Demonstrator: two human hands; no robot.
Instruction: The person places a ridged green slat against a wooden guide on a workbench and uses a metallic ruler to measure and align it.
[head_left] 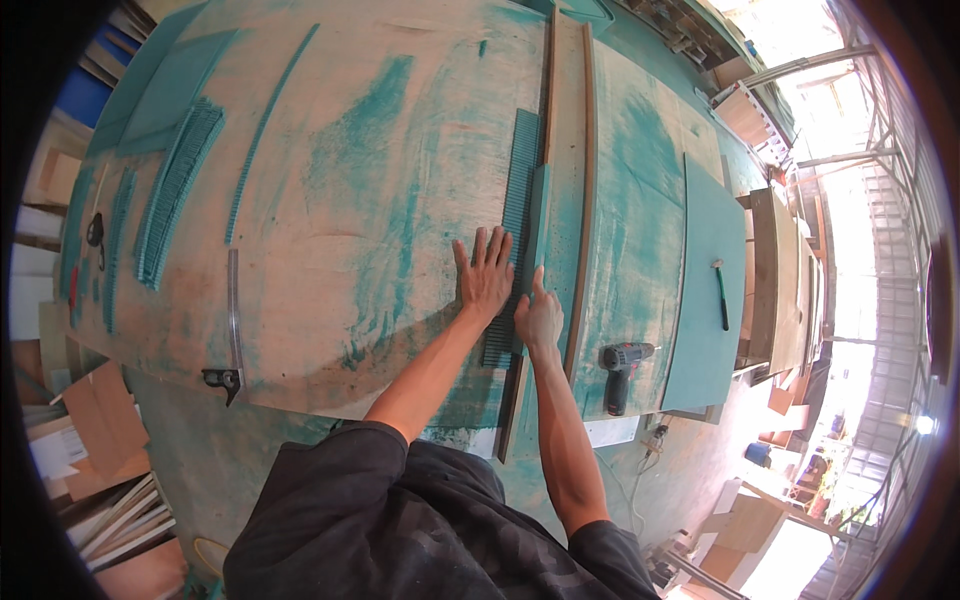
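Teal-stained pale worktable (290, 290) fills mid-frame. At centre, the left hand (485, 284) lies spread at a ribbed teal strip (521, 150); the right hand (541, 320) extends 1 finger along a smooth teal bar (539, 215), its grip unclear. Lower right: grey-black cordless drill (618, 375).

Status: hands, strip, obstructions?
Left hand spread, partly over ribbed strip. Right hand at smooth teal bar. Drill lies right, clear of both hands.

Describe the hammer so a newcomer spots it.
On the large teal-stained pale worktable, find the flat teal panel at right. On it lies a hammer with a pale head and dark green handle. It is thin and straight, unlike the pistol-shaped dark grey cordless drill to its left.
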